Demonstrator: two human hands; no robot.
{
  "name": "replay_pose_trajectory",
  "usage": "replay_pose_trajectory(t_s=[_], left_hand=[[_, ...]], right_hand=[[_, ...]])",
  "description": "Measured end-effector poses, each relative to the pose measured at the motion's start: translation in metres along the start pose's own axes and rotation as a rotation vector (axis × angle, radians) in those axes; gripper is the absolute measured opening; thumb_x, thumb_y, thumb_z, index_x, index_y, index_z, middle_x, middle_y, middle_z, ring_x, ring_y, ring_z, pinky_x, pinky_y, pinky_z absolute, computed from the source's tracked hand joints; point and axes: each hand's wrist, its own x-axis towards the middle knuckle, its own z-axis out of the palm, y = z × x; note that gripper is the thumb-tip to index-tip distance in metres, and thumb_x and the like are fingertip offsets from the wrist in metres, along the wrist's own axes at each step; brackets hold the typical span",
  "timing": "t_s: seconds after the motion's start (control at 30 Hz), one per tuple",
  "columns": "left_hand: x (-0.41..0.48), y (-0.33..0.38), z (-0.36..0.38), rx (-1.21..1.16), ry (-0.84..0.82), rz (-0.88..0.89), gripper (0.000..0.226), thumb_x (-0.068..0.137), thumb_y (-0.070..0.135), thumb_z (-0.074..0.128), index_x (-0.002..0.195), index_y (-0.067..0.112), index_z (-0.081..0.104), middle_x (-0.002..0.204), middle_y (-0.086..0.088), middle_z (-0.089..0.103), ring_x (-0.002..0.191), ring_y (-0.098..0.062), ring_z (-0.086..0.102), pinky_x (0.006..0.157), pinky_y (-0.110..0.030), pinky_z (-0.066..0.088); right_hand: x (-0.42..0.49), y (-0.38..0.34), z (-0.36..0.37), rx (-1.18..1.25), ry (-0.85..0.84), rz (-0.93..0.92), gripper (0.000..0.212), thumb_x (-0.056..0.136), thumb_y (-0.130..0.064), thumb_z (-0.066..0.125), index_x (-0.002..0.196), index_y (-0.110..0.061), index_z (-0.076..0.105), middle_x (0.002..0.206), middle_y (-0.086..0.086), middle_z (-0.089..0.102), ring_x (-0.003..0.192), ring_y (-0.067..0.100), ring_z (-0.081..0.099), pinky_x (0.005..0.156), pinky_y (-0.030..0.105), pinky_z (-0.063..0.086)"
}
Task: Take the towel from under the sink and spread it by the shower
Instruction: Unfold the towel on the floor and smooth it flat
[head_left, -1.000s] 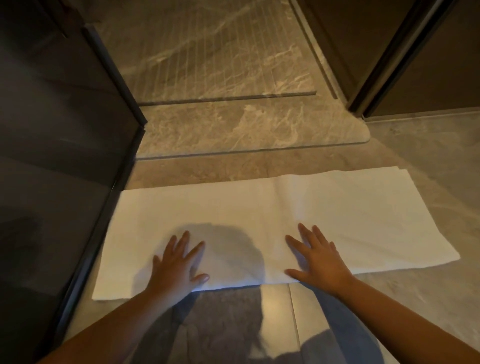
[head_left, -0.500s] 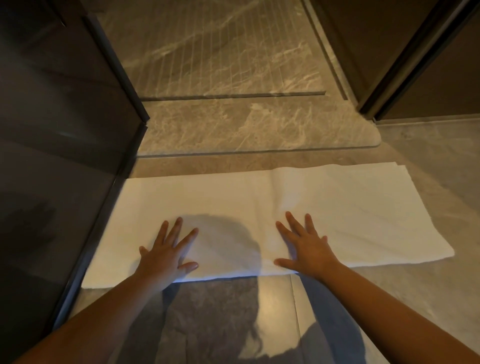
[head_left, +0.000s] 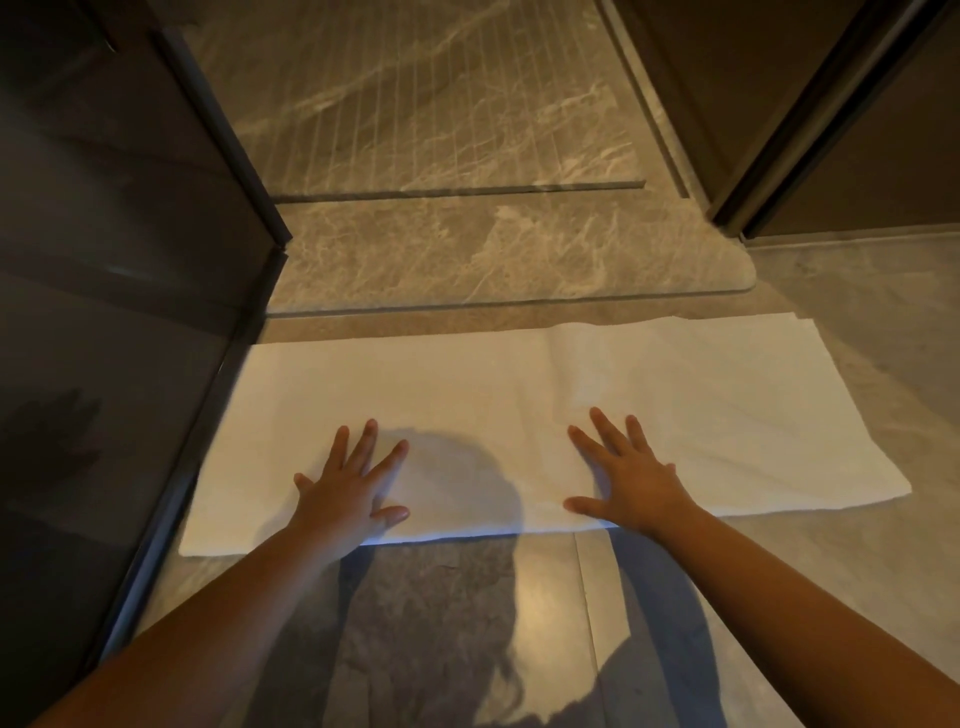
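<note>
A white towel (head_left: 519, 395) lies flat on the tiled floor, stretched left to right just in front of the marble shower threshold (head_left: 467, 260). A fold line runs across it right of the middle. My left hand (head_left: 348, 493) rests palm down on the towel's near left part with fingers spread. On the near right part my right hand (head_left: 628, 480) presses flat in the same way. Neither hand grips anything.
A dark glass panel (head_left: 104, 312) with a black frame stands along the left, touching the towel's left end. The grooved shower floor (head_left: 441, 104) lies beyond the threshold. A dark door frame (head_left: 779, 156) rises at the back right. Grey floor tiles (head_left: 857, 571) surround the towel.
Both hands have stayed flat on the towel with fingers spread, and hardly moved on it. The view has shifted slightly; the towel lies as before.
</note>
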Motion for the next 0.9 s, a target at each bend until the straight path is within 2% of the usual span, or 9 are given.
replay_pose_trajectory(t_s=[0.43, 0.73, 0.8, 0.9], left_hand=[[0.000, 0.052, 0.013, 0.085, 0.034, 0.008, 0.084, 0.084, 0.063, 0.039, 0.137, 0.039, -0.021, 0.151, -0.002, -0.030, 0.138, -0.032, -0.022, 0.104, -0.067, 0.017], [0.000, 0.058, -0.003, -0.028, 0.092, -0.021, 0.076, 0.082, 0.061, 0.049, 0.142, 0.040, 0.006, 0.155, -0.005, -0.015, 0.140, -0.031, -0.012, 0.110, -0.058, 0.014], [0.005, 0.056, -0.007, -0.055, 0.092, -0.030, 0.082, 0.079, 0.062, 0.053, 0.141, 0.041, 0.005, 0.154, -0.006, -0.018, 0.139, -0.033, -0.017, 0.110, -0.061, 0.011], [0.014, 0.048, -0.010, -0.078, 0.018, -0.058, 0.104, 0.070, 0.065, 0.062, 0.138, 0.045, -0.013, 0.148, -0.006, -0.035, 0.134, -0.034, -0.030, 0.105, -0.068, 0.006]], right_hand=[[-0.030, 0.040, 0.002, -0.013, -0.017, 0.033, 0.090, 0.080, -0.062, 0.050, 0.141, -0.035, -0.010, 0.153, -0.003, -0.026, 0.138, 0.032, -0.022, 0.105, 0.070, 0.017], [-0.023, 0.035, 0.000, -0.026, 0.008, 0.005, 0.089, 0.080, -0.060, 0.052, 0.143, -0.031, -0.005, 0.155, 0.000, -0.019, 0.140, 0.035, -0.017, 0.107, 0.064, 0.018], [-0.019, 0.031, -0.002, -0.044, 0.043, -0.015, 0.087, 0.081, -0.060, 0.051, 0.143, -0.031, -0.003, 0.156, 0.001, -0.014, 0.141, 0.034, -0.012, 0.108, 0.061, 0.018], [-0.008, 0.021, -0.010, -0.094, 0.083, -0.059, 0.082, 0.084, -0.053, 0.052, 0.144, -0.028, 0.001, 0.157, 0.002, -0.008, 0.142, 0.031, -0.007, 0.111, 0.058, 0.017]])
